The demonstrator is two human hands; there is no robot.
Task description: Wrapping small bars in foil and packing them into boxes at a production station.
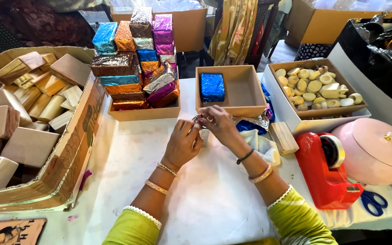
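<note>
A big carton [75, 136] stands at the far left of the table [205, 199], packed with bare wooden blocks [28, 145]. Right of the carton, a shallow tray [144, 113] carries a tall stack of foil-wrapped blocks [134, 63] in blue, orange, purple, silver and brown.

Right of the tray and nearer the person, the left hand [182, 144] is curled, its fingers closed on a small silver-foil piece [201, 130]. The right hand [218, 124] meets it from the other side, fingertips pinching the top of the same piece. The piece sits just above the table, between the two hands, directly in front of an open box [246, 106]. Both wrists wear bangles and the sleeves are green.

The open box holds one blue-wrapped block [212, 87] against its left wall. Loose foil [250, 124] in blue and silver lies just right of the right hand, with a bare wooden block [283, 137] beside it.

Further right, a second box [361, 109] holds pale round pieces [314, 86]. In front of it sits a red tape dispenser [330, 174], then a pink lidded pot [375, 152]. Blue-handled scissors [374, 202] lie at the dispenser's right foot.
</note>
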